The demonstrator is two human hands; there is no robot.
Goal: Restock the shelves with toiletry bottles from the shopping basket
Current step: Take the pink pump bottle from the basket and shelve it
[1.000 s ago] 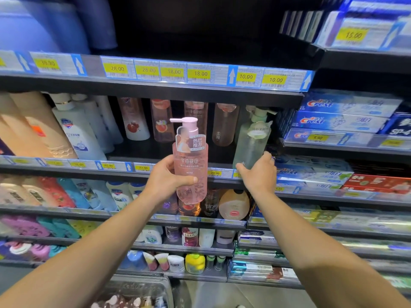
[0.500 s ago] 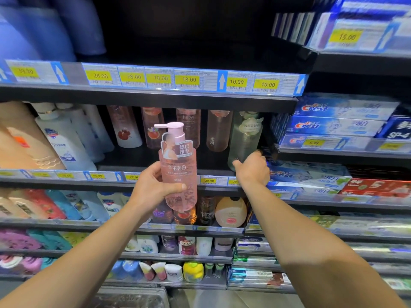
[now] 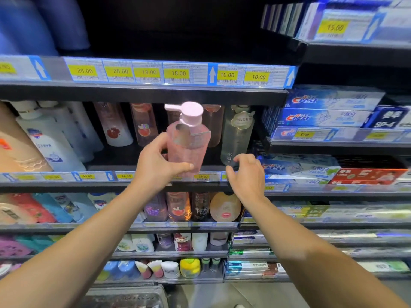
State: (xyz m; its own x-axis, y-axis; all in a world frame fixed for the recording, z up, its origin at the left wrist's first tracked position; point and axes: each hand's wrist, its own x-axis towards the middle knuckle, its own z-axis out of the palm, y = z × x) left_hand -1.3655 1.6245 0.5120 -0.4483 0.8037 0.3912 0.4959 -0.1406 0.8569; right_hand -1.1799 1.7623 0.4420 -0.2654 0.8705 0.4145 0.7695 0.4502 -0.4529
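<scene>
My left hand (image 3: 159,162) grips a pink pump bottle (image 3: 189,138) by its lower body, holding it tilted over the front edge of the shelf (image 3: 138,177) with the yellow price tags. The pump head points left and reaches just under the shelf above. My right hand (image 3: 245,172) hovers at the shelf edge, fingers loosely curled and holding nothing, just below a pale green bottle (image 3: 236,134) that stands upright on the same shelf. The shopping basket (image 3: 124,296) shows only as a grey rim at the bottom edge.
Pink and clear bottles (image 3: 144,124) stand at the back of the shelf; white pump bottles (image 3: 49,138) fill its left side. Toothpaste boxes (image 3: 329,107) stack up on the right. The shelf above (image 3: 144,87) hangs low. Lower shelves hold more bottles and pouches.
My left hand has carried the pink bottle up and right into the shelf opening and tipped it. My right hand has let go of the green bottle and drawn back to the shelf edge.
</scene>
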